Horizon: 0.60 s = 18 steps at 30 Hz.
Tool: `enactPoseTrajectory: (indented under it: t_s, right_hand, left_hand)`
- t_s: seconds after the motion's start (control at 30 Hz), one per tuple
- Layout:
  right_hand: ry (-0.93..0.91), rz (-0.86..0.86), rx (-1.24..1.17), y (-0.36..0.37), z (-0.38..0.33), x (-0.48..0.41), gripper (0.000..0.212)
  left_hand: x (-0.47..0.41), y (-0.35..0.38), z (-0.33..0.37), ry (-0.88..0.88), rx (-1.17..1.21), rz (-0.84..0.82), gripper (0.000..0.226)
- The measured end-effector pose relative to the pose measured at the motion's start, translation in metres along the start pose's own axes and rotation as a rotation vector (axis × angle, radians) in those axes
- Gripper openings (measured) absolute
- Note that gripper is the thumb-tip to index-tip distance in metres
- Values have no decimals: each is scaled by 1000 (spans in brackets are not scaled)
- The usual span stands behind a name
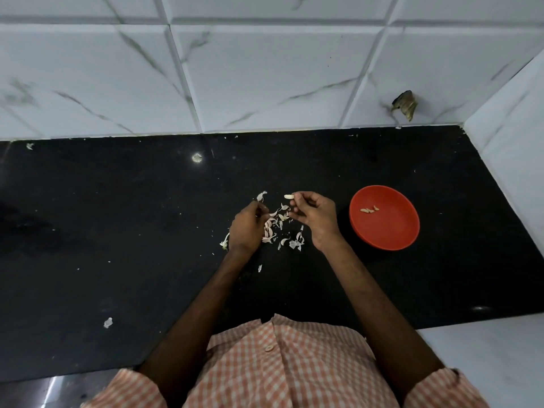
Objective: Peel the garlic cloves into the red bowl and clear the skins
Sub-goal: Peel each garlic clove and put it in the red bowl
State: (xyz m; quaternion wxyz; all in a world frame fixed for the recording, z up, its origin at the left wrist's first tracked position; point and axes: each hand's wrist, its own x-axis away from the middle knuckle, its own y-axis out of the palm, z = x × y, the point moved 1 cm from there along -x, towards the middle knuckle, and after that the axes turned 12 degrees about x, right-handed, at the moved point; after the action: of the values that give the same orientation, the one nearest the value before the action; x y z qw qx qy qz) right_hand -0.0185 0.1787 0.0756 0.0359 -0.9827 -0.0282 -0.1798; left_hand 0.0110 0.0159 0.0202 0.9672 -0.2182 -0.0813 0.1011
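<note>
**A:** Starting at the front edge of the worktop (117,231), a person in an orange checked shirt (279,363) is leaning over it with both forearms reaching out toward the middle.

**B:** And one loose flake (108,322) is lying alone near the front-left, well apart from everything else. A smaller chip (260,268) is sitting between the forearms.

**A:** Now the hands. The left hand (245,228) is curling its fingers, and it is pinching a strip of skin (261,196) that is sticking up beyond the fingertips.

**B:** The right hand (316,216) is pinching too, holding a peeled clove (289,197) at the tips of thumb and forefinger, clear of the surface.

**A:** Between and under those hands the skins (297,242) are lying scattered in a pale heap, mid-worktop. Some pinkish pieces (268,231) are tucked against the left hand, and I cannot tell whether they are whole cloves or husk.

**B:** Moving right, the red bowl (391,231) is sitting near the right hand but not touching it, toward the worktop's right edge.

**A:** Three or so peeled cloves (368,210) are resting inside, left of its centre.

**B:** Farther back, tiny white specks are dotting the back edge where the marbled tile wall (265,69) is rising.

**A:** And a dark ragged scrap (404,105) is clinging to that wall above the back-right corner.
</note>
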Motion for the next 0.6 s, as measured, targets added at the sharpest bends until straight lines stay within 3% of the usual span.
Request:
enactPoseTrajectory:
  t_s: [0.13, 0.3, 0.47, 0.6]
  right_hand:
    - [48, 2, -11, 0, 1, 0, 8]
    - [193, -23, -112, 4, 5, 0, 11]
    - [284, -83, -256, 10, 9, -1, 16]
    - [280, -122, -234, 14, 14, -2, 17]
  left_hand:
    - [2, 1, 4, 37, 16, -5, 15]
    - [5, 3, 26, 145, 342, 31, 5]
    - [4, 6, 30, 172, 422, -1, 10]
    - [7, 9, 36, 200, 528, 22, 14]
